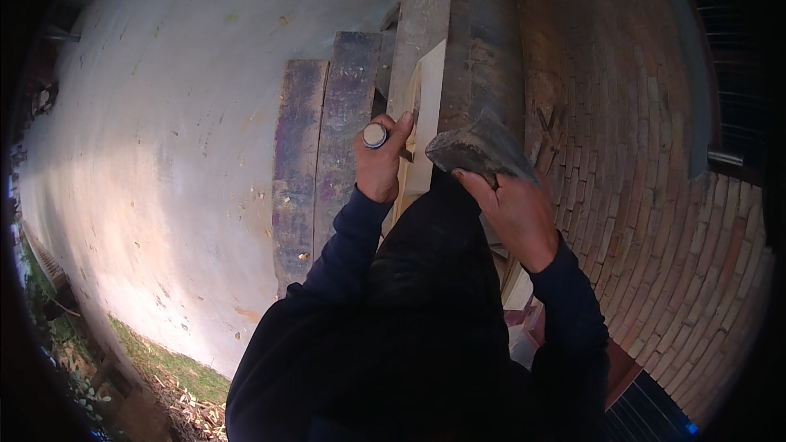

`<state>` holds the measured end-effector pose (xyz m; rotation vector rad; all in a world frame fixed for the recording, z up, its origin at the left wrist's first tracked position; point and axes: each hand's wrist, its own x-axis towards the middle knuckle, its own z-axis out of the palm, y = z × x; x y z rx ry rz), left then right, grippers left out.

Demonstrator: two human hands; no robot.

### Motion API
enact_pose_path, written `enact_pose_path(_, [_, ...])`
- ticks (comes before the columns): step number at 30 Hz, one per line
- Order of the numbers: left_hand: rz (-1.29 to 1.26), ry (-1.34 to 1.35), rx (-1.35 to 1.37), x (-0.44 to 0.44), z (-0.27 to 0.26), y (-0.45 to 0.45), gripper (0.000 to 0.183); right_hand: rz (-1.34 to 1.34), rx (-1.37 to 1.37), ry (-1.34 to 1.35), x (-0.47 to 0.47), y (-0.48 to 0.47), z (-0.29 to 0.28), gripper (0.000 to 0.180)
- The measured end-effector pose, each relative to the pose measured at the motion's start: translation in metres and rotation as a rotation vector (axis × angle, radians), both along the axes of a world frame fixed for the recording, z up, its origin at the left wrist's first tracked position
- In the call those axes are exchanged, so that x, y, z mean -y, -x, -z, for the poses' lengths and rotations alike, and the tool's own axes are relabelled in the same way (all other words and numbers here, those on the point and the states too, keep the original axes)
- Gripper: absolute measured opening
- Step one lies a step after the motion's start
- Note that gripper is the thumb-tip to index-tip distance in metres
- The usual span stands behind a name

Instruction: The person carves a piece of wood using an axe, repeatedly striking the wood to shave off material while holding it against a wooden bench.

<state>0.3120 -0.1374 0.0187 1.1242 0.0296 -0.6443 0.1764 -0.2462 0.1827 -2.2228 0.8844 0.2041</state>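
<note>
My left hand (382, 175) grips a wood chisel, its round handle end (374, 134) ringed with metal and pointing up at me. Just right of my thumb, a dark bit of the blade shows against a pale, squared timber (433, 92). Whether the cutting edge is inside the wood is hidden. My right hand (522, 218) holds a hatchet by its handle, close under the broad, worn steel head (482, 146). That head is raised to the right of the timber, apart from the chisel. My dark-clothed leg (439, 245) covers the timber's near end.
A long board (424, 6) runs away beyond the timber, beside a wide dark beam (491, 61). Stained planks (301, 159) lie at left on the concrete floor (172, 135). Brickwork (651, 245) spans the right. Wood chips (193, 405) and grass (166, 356) are at lower left.
</note>
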Motion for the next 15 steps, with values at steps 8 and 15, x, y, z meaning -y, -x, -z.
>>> enact_pose_path(8, [-0.015, 0.035, -0.038, 0.010, -0.011, 0.007, 0.032, -0.206, 0.374, 0.156, 0.010, -0.009, -0.006, 0.032])
enact_pose_path(15, [0.015, 0.189, -0.010, 0.004, -0.001, 0.026, 0.012, -0.243, 0.439, 0.178, 0.005, -0.021, -0.019, 0.034])
